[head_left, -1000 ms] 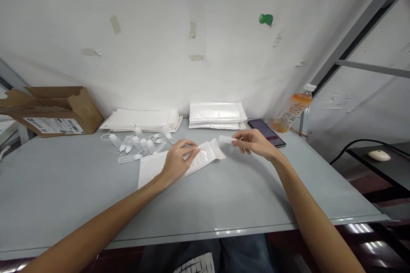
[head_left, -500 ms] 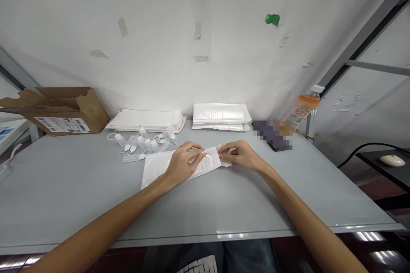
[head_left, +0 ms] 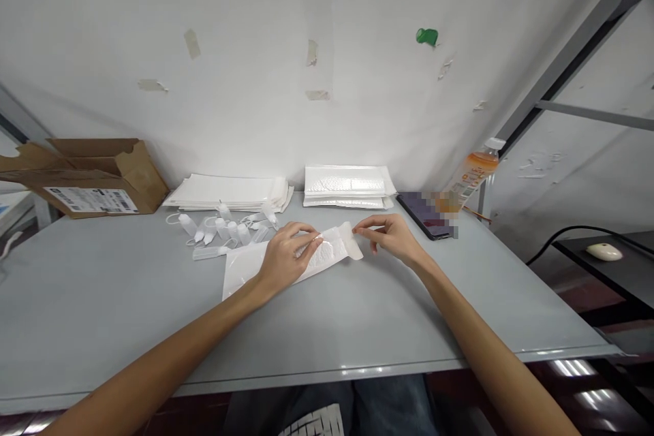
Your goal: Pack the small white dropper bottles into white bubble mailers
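Observation:
A white bubble mailer [head_left: 332, 250] lies slantwise on the grey table, its flap [head_left: 351, 242] spread out toward the right. My left hand [head_left: 289, 255] rests over the mailer's middle, thumb and fingers pinching its upper edge. At the flap's upper corner, the thumb and forefinger of my right hand [head_left: 391, 237] are closed on the edge. Just behind the mailer's left part lie several small white squeeze bottles [head_left: 232, 230] with tethered caps.
Stacks of white mailers [head_left: 229, 191] and bubble mailers [head_left: 345, 184] lie along the wall. An opened cardboard box [head_left: 102, 177] stands at the left. To the right are a phone [head_left: 422, 214], a drink bottle [head_left: 477, 170] and, on a lower surface, a mouse [head_left: 603, 252].
The flap, crumpled by my right fingers before, is now flattened out to the right. My right hand has shifted slightly up to the flap's corner. My left hand keeps its pinch.

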### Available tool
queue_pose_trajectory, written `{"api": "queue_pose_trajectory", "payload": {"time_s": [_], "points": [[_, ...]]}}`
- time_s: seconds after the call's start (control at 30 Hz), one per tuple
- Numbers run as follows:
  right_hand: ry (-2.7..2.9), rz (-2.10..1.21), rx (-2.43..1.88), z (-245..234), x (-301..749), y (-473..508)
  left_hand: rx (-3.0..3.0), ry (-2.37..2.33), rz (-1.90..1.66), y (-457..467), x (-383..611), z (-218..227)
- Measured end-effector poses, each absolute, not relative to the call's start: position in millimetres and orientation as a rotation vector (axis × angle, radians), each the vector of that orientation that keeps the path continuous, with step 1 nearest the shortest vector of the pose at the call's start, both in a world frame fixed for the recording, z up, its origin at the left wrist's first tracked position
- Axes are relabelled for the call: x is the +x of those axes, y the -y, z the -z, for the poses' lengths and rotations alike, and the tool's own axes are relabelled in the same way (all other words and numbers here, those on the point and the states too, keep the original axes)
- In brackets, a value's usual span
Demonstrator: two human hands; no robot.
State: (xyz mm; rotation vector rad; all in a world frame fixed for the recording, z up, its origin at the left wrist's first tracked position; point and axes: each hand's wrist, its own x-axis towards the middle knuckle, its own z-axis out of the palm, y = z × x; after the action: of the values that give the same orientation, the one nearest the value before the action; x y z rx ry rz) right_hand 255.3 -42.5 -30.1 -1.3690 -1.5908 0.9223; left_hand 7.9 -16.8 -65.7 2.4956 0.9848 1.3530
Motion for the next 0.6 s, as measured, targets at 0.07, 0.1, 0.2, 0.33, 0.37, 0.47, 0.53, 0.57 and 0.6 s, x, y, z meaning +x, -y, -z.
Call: {"api": "queue_pose_trajectory", "payload": {"time_s": [0.07,0.1,0.2,0.33,0.37,0.47,0.53,0.57,0.6], "points": [[1.575,-0.892,-1.407,32,254,42,2.497,-0.994,-1.370,17,8,64],[1.555,-0.871,-1.427,33,253,42,2.493,-0.995,-1.386,18,8,63],[1.544,-0.968,-1.447,33,247,44,2.473,-0.971,-1.497,20,8,59],[1.583,-1.270,-1.285,27,247,45,2.612,-0.917,-1.599,25,9,54],[1.540,-1.277,-1.238,24,249,44,2.671,-0.917,-1.584,27,9,53],[1.317,-1.212,-1.172,20,259,41,2.805,-0.941,-1.461,30,9,51],[1.151,-1.149,-1.151,19,268,38,2.842,-0.973,-1.338,31,9,52],[1.074,-1.116,-1.131,19,272,37,2.849,-0.988,-1.267,32,9,52],[1.009,-1.083,-1.110,20,276,36,2.851,-1.002,-1.196,32,9,53]]}}
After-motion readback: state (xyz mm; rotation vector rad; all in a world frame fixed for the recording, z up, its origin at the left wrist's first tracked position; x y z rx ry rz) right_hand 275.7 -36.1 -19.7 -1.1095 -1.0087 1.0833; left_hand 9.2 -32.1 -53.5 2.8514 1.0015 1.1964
